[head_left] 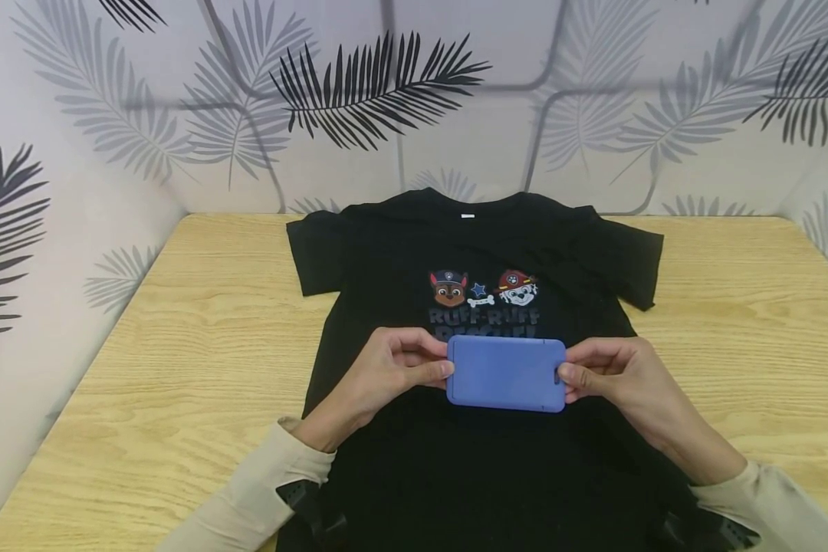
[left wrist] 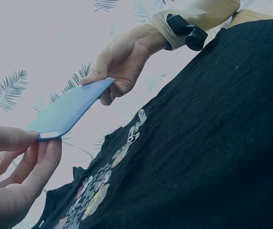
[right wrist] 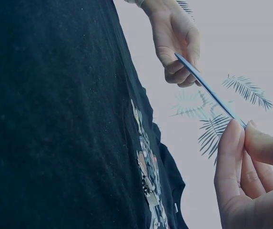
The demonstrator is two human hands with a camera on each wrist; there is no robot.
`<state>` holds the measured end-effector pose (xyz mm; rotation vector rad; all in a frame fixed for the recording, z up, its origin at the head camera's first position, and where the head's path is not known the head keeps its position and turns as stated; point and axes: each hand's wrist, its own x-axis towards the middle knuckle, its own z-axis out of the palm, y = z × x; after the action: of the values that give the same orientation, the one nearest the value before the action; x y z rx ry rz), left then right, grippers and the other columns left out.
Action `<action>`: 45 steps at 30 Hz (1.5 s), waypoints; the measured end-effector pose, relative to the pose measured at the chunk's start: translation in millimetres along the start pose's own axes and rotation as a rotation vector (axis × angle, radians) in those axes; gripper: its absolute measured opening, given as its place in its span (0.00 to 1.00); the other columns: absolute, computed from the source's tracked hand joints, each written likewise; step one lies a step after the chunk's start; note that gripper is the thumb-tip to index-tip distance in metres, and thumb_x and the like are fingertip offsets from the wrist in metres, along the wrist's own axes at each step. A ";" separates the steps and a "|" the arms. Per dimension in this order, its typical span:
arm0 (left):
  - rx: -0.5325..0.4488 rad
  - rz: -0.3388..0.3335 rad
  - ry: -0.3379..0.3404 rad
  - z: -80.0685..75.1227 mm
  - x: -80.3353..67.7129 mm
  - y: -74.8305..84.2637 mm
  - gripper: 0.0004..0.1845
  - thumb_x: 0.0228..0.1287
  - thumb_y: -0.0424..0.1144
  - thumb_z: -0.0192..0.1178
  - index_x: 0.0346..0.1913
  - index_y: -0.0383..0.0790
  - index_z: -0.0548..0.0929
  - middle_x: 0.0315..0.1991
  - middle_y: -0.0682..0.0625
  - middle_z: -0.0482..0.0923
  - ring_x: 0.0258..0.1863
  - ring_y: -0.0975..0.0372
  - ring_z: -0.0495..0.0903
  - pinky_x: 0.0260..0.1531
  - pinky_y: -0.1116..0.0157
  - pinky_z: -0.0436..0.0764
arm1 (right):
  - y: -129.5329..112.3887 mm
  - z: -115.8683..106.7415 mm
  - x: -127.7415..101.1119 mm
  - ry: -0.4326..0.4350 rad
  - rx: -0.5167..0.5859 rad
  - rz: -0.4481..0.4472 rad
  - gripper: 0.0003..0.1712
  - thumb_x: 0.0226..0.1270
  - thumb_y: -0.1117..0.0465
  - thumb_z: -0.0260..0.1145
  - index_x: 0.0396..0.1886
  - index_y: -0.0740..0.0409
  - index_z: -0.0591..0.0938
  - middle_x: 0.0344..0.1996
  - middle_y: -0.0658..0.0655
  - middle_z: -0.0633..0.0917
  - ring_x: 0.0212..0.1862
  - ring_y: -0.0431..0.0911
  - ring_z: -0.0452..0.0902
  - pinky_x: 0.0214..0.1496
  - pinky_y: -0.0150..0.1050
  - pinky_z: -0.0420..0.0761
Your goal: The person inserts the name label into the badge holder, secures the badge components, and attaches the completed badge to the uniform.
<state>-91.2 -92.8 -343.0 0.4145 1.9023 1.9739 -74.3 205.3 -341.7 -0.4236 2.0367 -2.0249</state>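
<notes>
A flat blue card holder [head_left: 507,373] with rounded corners is held level above a black T-shirt [head_left: 483,475]. My left hand [head_left: 395,366] pinches its left short end between thumb and fingers. At the opposite end, beside a small slot, my right hand [head_left: 617,376] pinches it the same way. The left wrist view shows the card holder [left wrist: 74,107] tilted, its face turned up. Seen nearly edge-on in the right wrist view, the card holder [right wrist: 210,90] is a thin blue strip between both hands. Part of the shirt's printed lettering is hidden behind it.
The T-shirt lies spread on a wooden table [head_left: 200,330], its collar toward the back wall. Two cartoon dog heads are printed on its chest [head_left: 483,290]. Leaf-patterned wall covering [head_left: 386,92] rises behind the table and along its left side.
</notes>
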 end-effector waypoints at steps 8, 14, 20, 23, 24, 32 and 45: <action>-0.006 -0.003 0.004 1.0 -0.4 -0.1 0.10 0.60 0.24 0.63 0.44 0.23 0.81 0.39 0.38 0.83 0.33 0.56 0.85 0.42 0.55 0.84 | -1.5 0.1 -0.3 0.007 -0.018 0.002 0.11 0.63 0.74 0.64 0.35 0.54 0.87 0.27 0.51 0.87 0.27 0.42 0.84 0.34 0.38 0.85; -0.001 -0.004 0.001 0.4 -0.1 0.6 0.11 0.60 0.24 0.63 0.45 0.23 0.81 0.41 0.37 0.83 0.35 0.55 0.86 0.42 0.55 0.84 | -0.7 0.9 -0.4 0.020 -0.027 0.004 0.11 0.64 0.73 0.64 0.35 0.54 0.87 0.27 0.51 0.87 0.27 0.42 0.84 0.34 0.38 0.85; -0.009 -0.029 -0.007 -1.0 0.7 1.6 0.13 0.61 0.26 0.63 0.48 0.24 0.80 0.44 0.36 0.83 0.37 0.52 0.86 0.43 0.55 0.84 | -1.9 0.8 0.6 0.032 -0.046 0.007 0.11 0.64 0.73 0.64 0.36 0.54 0.87 0.28 0.51 0.87 0.28 0.42 0.84 0.34 0.37 0.85; -0.014 -0.051 -0.006 -0.3 0.2 1.7 0.14 0.62 0.28 0.63 0.49 0.25 0.79 0.44 0.37 0.83 0.37 0.54 0.86 0.43 0.55 0.84 | -2.5 1.0 0.8 0.028 -0.052 0.008 0.11 0.64 0.73 0.64 0.36 0.55 0.87 0.29 0.51 0.87 0.28 0.43 0.85 0.35 0.38 0.85; -0.013 -0.057 -0.005 0.1 -0.1 1.6 0.14 0.62 0.28 0.63 0.49 0.25 0.79 0.43 0.37 0.83 0.37 0.54 0.86 0.43 0.55 0.84 | -2.4 1.3 0.9 0.024 -0.048 0.010 0.11 0.64 0.73 0.64 0.36 0.55 0.87 0.29 0.52 0.87 0.28 0.43 0.85 0.35 0.38 0.85; 0.032 -0.054 0.002 1.1 -0.7 1.6 0.14 0.61 0.29 0.64 0.49 0.27 0.80 0.41 0.39 0.82 0.35 0.56 0.84 0.42 0.56 0.84 | -2.4 1.6 1.3 0.000 -0.053 0.031 0.11 0.65 0.72 0.63 0.37 0.53 0.86 0.29 0.51 0.87 0.29 0.43 0.84 0.35 0.38 0.86; 0.038 -0.054 0.023 1.1 0.3 1.8 0.14 0.61 0.29 0.64 0.49 0.27 0.80 0.41 0.40 0.82 0.36 0.57 0.84 0.42 0.56 0.84 | -6.3 -14.8 5.8 0.027 -0.040 0.067 0.09 0.68 0.70 0.61 0.39 0.58 0.86 0.30 0.54 0.87 0.31 0.44 0.84 0.34 0.36 0.85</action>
<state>-91.1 -91.7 -341.1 0.3489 1.9470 1.9190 -84.9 216.9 -335.1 -0.3331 2.0813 -1.9644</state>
